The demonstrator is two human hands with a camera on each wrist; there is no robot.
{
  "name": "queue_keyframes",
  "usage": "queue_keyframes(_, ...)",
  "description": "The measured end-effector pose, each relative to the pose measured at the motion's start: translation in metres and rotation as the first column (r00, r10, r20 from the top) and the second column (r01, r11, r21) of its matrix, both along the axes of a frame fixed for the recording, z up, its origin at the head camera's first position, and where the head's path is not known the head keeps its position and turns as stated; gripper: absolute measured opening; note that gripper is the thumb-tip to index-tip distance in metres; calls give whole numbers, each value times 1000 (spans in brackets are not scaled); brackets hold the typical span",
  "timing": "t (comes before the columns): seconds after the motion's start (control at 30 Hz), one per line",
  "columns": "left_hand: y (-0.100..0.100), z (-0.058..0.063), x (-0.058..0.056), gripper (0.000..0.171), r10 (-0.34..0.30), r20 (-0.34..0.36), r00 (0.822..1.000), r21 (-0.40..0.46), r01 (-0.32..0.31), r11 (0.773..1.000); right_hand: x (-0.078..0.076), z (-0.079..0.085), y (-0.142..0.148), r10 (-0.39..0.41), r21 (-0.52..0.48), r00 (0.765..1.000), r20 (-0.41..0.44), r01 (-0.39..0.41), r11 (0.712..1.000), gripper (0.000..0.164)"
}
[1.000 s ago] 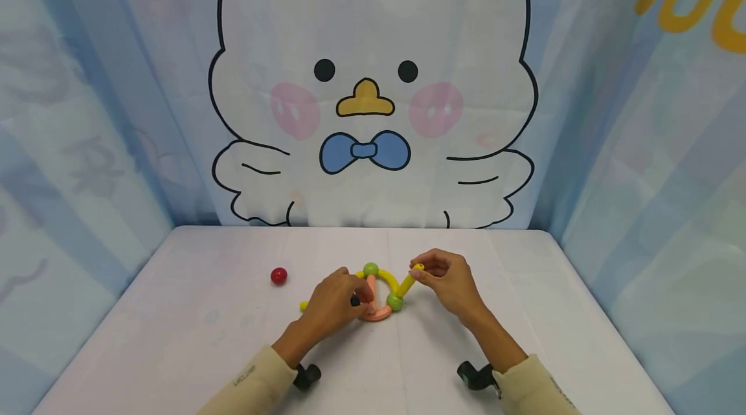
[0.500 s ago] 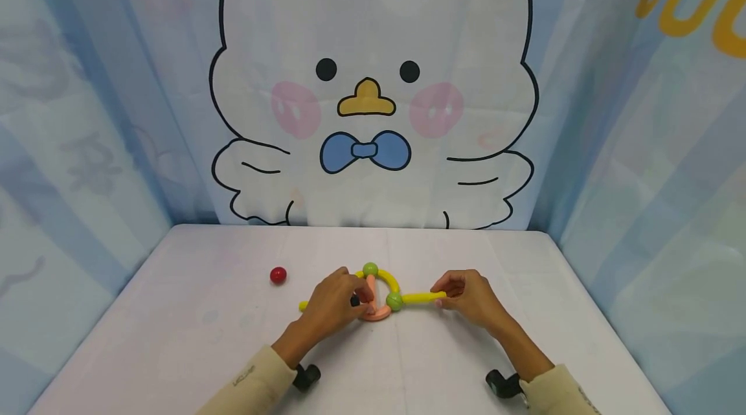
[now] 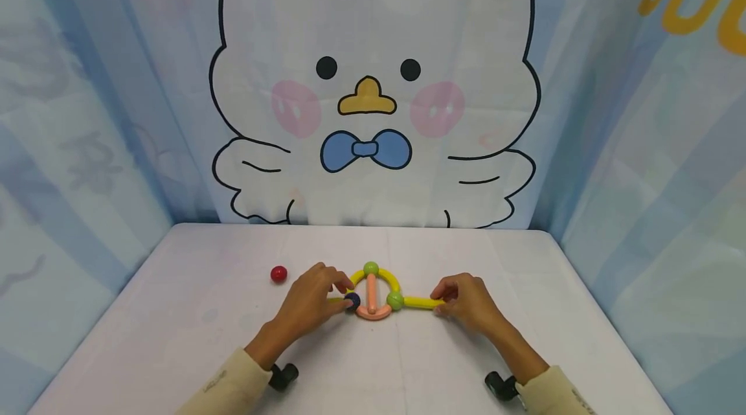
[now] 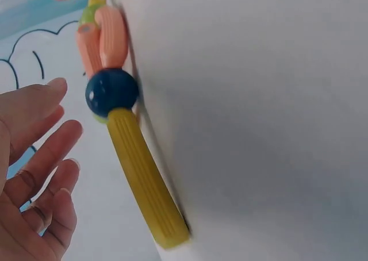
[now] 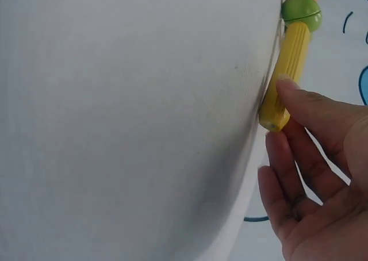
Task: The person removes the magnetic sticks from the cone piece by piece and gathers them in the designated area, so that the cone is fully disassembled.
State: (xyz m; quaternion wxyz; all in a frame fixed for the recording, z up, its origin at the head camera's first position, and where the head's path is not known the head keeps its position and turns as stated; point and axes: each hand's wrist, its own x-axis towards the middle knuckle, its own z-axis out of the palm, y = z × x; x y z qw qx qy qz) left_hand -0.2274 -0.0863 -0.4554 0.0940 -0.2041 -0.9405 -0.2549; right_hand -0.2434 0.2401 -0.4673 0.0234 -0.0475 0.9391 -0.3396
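A flat figure of toy rods and balls lies on the table. Two curved yellow rods [image 3: 387, 276] arch from a green ball [image 3: 371, 269] at its top. Below them are an upright straight orange rod [image 3: 372, 291] and a curved orange one [image 3: 373, 315]. Beside the dark blue ball [image 4: 112, 92] my left hand [image 3: 309, 295] has its fingers spread and apart from it; a straight yellow rod [image 4: 146, 180] sticks out from that ball. My right hand [image 3: 471, 300] pinches the outer end of another straight yellow rod [image 5: 289, 60], joined to the right-side green ball [image 3: 395, 300].
A loose red ball [image 3: 279, 274] sits on the white-covered table [image 3: 192, 311], left of the figure. Behind the table hangs a curtain [image 3: 373, 195] printed with a cartoon bird.
My right hand has swung the yellow rod from slanting upward to lying level on the right. My left hand has let go of the figure and drawn back left, uncovering the blue ball.
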Motion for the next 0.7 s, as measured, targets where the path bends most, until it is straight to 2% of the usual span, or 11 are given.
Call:
queue_keyframes(0.17, -16, 0, -1, 25, 43, 42, 998, -23, -42, 999, 2, 3, -11, 22, 13, 997, -69, -21, 1000, 23)
queue_keyframes(0.43, -27, -4, -3, 24, 76, 91, 993, -61, -70, 996, 5, 10, -46, 90, -59, 983, -162, -101, 993, 25)
queue_keyframes(0.57, -28, -7, -5, 24, 83, 118, 990, -74, -74, 994, 4, 11, -67, 139, -110, 973, -184, -161, 981, 28)
queue_keyframes(0.7, -29, -10, -7, 24, 79, 139, 987, -70, -70, 995, 2, 10, -87, 198, -174, 959, -202, -234, 957, 31)
